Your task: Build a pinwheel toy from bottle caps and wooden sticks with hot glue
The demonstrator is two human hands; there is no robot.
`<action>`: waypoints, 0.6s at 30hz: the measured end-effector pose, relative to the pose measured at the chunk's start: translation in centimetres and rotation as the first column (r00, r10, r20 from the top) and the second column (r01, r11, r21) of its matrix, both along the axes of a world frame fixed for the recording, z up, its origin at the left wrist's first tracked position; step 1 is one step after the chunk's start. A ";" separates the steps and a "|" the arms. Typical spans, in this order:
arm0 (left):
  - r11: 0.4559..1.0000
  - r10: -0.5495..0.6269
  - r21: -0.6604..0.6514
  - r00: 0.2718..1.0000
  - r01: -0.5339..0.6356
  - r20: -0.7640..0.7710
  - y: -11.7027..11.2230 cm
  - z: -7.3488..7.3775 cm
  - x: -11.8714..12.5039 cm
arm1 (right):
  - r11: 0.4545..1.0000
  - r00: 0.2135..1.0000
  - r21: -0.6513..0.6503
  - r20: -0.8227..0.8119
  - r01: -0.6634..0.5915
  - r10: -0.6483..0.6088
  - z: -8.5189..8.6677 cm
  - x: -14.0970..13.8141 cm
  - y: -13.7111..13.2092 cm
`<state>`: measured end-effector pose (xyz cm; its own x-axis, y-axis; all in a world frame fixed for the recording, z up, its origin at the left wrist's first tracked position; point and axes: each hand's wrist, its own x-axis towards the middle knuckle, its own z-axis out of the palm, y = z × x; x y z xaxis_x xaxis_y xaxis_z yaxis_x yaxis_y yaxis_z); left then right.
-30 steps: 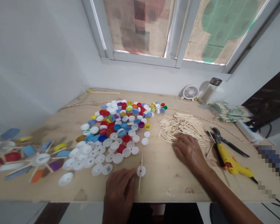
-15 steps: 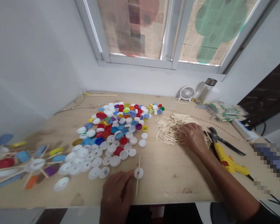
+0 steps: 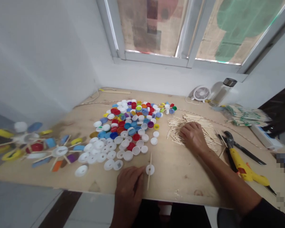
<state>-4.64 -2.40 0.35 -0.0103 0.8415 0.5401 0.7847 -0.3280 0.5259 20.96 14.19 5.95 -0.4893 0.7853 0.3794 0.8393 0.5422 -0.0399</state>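
My left hand (image 3: 130, 186) rests at the table's front edge with its fingers curled together. Its fingertips lie right beside a white bottle cap (image 3: 152, 170); whether they touch it, or hold anything, I cannot make out. A thin wooden stick (image 3: 150, 159) lies across that cap, pointing away from me. My right hand (image 3: 193, 135) is down on a heap of short wooden sticks (image 3: 205, 126), fingers bent and the tips hidden among them. Left of the heap spreads a pile of bottle caps (image 3: 130, 129), white ones nearer, coloured ones farther back.
Stick-and-cap wheels (image 3: 60, 151) stand at the left, with a smaller one (image 3: 167, 107) behind the pile. At right lie a yellow glue gun (image 3: 243, 167), dark-jawed pliers (image 3: 230, 139), bagged sticks (image 3: 248, 115) and a power strip (image 3: 267, 137). A small fan (image 3: 201, 93) and bottle (image 3: 222, 93) stand behind.
The view has swung left, so everything sits farther right in the picture. My right hand has shifted left over the stick heap. My left hand stays beside the cap.
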 end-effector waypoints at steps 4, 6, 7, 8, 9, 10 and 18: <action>0.999 0.003 -0.032 1.000 -0.002 0.026 0.0 -0.1 0.0 | 0.996 0.975 -0.012 -0.208 -0.084 0.080 0.4 -1.4 -2.7; 0.999 0.020 -0.034 0.997 -0.017 0.069 -0.1 0.0 0.1 | 0.991 0.947 -0.035 -0.301 -0.127 0.111 0.5 -2.4 -5.0; 0.999 0.037 -0.025 0.995 -0.035 0.096 -0.3 0.2 0.1 | 0.987 0.930 -0.058 -0.348 -0.151 0.122 0.6 -3.1 -6.3; 0.998 0.056 -0.012 0.991 -0.055 0.119 -0.4 0.4 0.1 | 0.980 0.908 -0.091 -0.400 -0.174 0.124 0.7 -3.7 -7.6; 0.998 0.066 0.004 0.989 -0.067 0.132 -0.7 0.7 0.1 | 0.969 0.874 -0.143 -0.472 -0.201 0.112 0.8 -4.3 -8.9; 0.997 0.064 0.022 0.989 -0.068 0.135 -1.0 1.1 0.2 | 0.943 0.810 -0.227 -0.582 -0.242 0.068 0.9 -4.9 -10.1; 0.990 -0.083 -0.092 0.970 0.106 0.226 -3.2 3.9 2.0 | 0.761 0.416 -0.458 -0.868 -0.459 -0.271 0.1 -8.0 -16.0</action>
